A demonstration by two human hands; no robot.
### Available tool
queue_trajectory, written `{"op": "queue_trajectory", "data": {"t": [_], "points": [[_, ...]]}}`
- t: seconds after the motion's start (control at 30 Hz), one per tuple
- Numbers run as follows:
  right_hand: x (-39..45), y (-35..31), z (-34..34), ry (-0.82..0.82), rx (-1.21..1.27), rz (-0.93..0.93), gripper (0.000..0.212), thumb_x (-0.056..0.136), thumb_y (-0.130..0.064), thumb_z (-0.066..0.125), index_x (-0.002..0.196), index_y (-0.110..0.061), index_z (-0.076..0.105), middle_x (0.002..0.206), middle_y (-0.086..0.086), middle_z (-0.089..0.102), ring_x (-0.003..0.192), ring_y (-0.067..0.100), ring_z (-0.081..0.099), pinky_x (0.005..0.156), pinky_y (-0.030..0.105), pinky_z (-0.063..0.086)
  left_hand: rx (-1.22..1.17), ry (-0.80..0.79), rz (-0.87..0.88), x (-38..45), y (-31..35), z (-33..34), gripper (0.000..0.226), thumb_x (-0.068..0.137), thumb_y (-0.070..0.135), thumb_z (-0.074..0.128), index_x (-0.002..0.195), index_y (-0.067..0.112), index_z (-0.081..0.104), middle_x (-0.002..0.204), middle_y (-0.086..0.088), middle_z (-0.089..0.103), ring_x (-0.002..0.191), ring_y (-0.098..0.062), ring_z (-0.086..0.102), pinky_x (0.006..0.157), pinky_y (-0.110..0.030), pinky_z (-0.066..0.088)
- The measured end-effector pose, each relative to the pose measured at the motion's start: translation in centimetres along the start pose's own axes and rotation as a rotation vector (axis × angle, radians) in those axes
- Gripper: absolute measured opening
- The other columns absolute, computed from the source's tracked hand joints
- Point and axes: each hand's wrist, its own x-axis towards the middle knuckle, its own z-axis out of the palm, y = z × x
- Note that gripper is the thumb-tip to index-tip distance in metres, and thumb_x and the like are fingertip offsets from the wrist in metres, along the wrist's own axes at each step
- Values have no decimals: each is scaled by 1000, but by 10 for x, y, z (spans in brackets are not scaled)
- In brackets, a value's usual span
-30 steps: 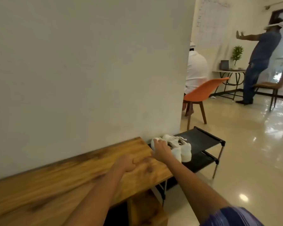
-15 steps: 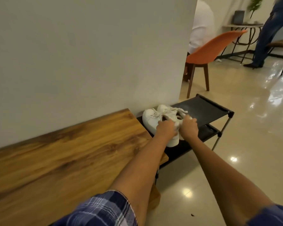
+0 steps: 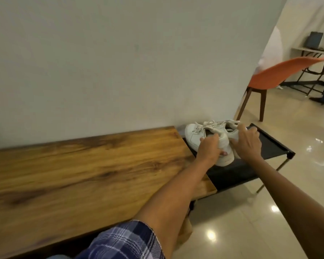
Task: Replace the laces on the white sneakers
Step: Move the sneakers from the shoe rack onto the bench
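Observation:
Two white sneakers with pale laces sit side by side on a black shoe rack (image 3: 273, 144) against the wall. My left hand (image 3: 209, 148) grips the heel of the left sneaker (image 3: 195, 135), fingers curled over its collar and thumb under the sole edge. My right hand (image 3: 249, 141) grips the right sneaker (image 3: 232, 132), which it mostly hides. The laces (image 3: 211, 125) lie loosely tied over the tongues.
A long wooden table (image 3: 82, 169) runs along the wall to the left of the rack. An orange chair (image 3: 281, 73) with a seated person stands behind the wall corner. Glossy tiled floor (image 3: 269, 212) lies to the right; a small desk (image 3: 314, 49) is farther back.
My view has dropped and moved closer to the rack. My left hand left the table edge and took the left sneaker's heel; my right hand shifted onto the right sneaker.

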Motion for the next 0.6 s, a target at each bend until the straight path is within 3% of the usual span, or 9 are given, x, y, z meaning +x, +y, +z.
{"op": "queue_trajectory", "data": {"t": [0.2,0.33,0.4,0.6], "points": [[-22,-69,-65,74,59,-118,45,86,-29,65,119,-3,46,113,23,46,99,35,48,72,34,39,41,74,61,-29,12,-91,43,77,18,75,108,-2,53,108,-20,61,101,-34,55,80,-38,41],[-58,-125,-73,-12,197,-91,47,90,-31,59,125,-6,40,121,21,43,108,35,46,80,35,41,111,88,43,-72,-15,-157,51,80,16,72,125,3,51,117,-15,60,107,-29,55,83,-31,42],[-84,-153,-65,-94,276,-67,49,91,-33,57,128,-7,39,125,21,43,114,38,44,88,38,41,148,96,17,-104,-40,-187,50,79,16,72,124,4,54,114,-14,62,105,-27,57,84,-32,44],[-177,-241,-7,-262,232,-203,56,98,-35,43,145,-10,23,144,10,38,130,26,38,107,34,30,346,48,-189,-204,-113,-259,44,74,22,77,111,6,59,93,-2,56,85,-11,48,59,-17,29]]}}
